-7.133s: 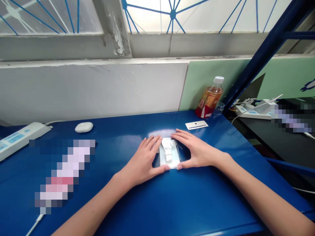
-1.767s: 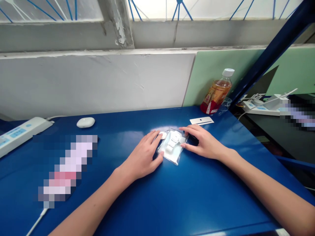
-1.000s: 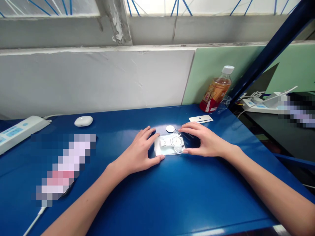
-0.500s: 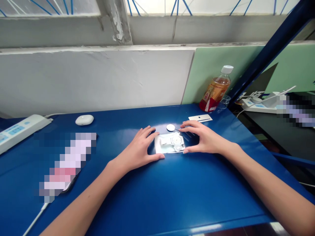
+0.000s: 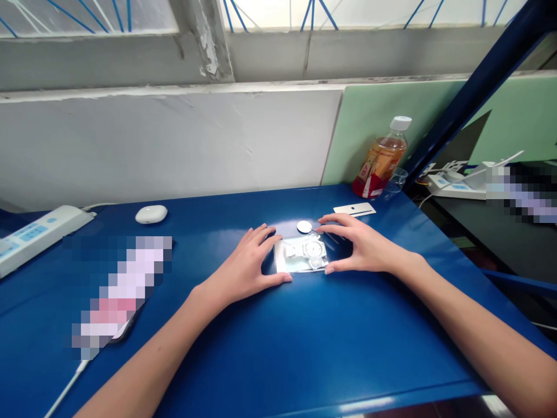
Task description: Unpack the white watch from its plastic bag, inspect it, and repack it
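Observation:
A small clear plastic packet with white parts inside, one of them round, lies flat on the blue desk. My left hand rests at the packet's left end, thumb and fingers spread apart around that side. At the right end is my right hand, its thumb near the packet's lower right corner and its fingers stretched out behind. Just behind the packet lies a small white disc, close to my right fingertips. Thin dark sticks or tools, too small to name, lie beside the disc.
A white card and a drink bottle are at the back right. On the left are a white earbud case, a blurred-out phone with a cable, and a power strip. A blue post rises at the right.
Both hands keep their places around the packet. Only the camera view has shifted very slightly.

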{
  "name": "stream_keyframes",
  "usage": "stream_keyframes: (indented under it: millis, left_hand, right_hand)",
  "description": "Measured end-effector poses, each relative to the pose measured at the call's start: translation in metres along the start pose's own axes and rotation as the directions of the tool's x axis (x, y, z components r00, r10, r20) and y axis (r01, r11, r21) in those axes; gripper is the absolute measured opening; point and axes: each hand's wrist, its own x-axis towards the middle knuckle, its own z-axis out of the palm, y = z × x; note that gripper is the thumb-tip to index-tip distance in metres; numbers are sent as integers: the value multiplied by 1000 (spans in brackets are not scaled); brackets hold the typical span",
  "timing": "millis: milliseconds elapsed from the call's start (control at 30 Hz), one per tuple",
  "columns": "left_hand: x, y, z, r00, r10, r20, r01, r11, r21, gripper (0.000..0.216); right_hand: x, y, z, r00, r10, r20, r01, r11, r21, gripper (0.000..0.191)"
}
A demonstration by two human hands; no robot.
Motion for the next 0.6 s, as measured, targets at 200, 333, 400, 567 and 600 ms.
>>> stream_keyframes:
  millis: [200, 333, 400, 567, 600]
  left_hand:
    - [0, 0, 0, 1000, 13, -15, -13, 1000, 3, 81]
    - [0, 0, -1, 1000, 10, -26, -11, 1000, -17, 78]
    - [0, 1, -1, 1000, 7, -22, -8, 1000, -17, 77]
    - [-1, 0, 0, 1000, -7, -4, 7, 1000, -2, 79]
    - [-1, -1, 0, 1000, -8, -3, 8, 1000, -1, 79]
  right_hand:
    - [0, 2, 0, 1000, 2, 17, -2, 1000, -10, 77]
    - [-1, 2, 1, 1000, -5, 16, 5, 1000, 13, 76]
    - [-1, 2, 1, 1000, -17, 15, 17, 1000, 19, 77]
    - [-1, 3, -2, 998, -22, 51, 21, 1000, 7, 84]
    - [-1, 3, -2, 998, -18, 54, 18, 1000, 6, 85]
